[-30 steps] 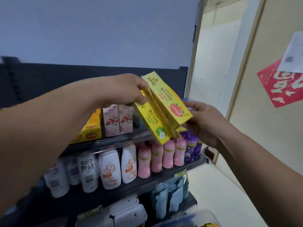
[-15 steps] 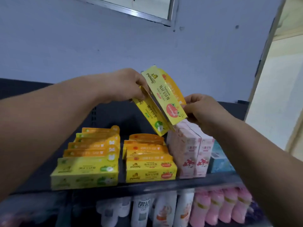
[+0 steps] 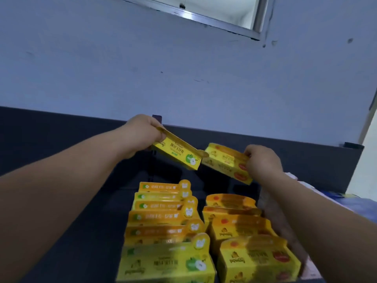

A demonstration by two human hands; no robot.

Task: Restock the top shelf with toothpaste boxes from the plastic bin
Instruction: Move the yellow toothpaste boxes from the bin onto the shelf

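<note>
Head view, both hands raised over the top shelf (image 3: 91,231). The left hand (image 3: 142,135) curls round the far-left end of a green-apple toothpaste box (image 3: 177,154) and holds it tilted, free end lower and toward the right. The right hand (image 3: 263,162) pinches the right end of a red-fruit toothpaste box (image 3: 226,162), also tilted. The free ends of the two boxes lie just beside each other; whether they touch cannot be told. Both boxes hang above the far part of the shelf, beyond two stocked rows: a green-apple row (image 3: 163,217) at left and a red-fruit row (image 3: 234,221) at right. The plastic bin is out of view.

The step in hand appears to be setting each box behind its matching row. To do it well, each box should be levelled and turned parallel to its row, then lowered onto the shelf behind the farthest box. It should go down without nudging the upright tabs of the stocked boxes, which could topple the row.

Against the frame half a second ago, the two boxes no longer overlap between the hands. They have been drawn apart, one to each side, and carried farther back. The camera now looks down on the rows, and the lower shelf is lost from view.
</note>
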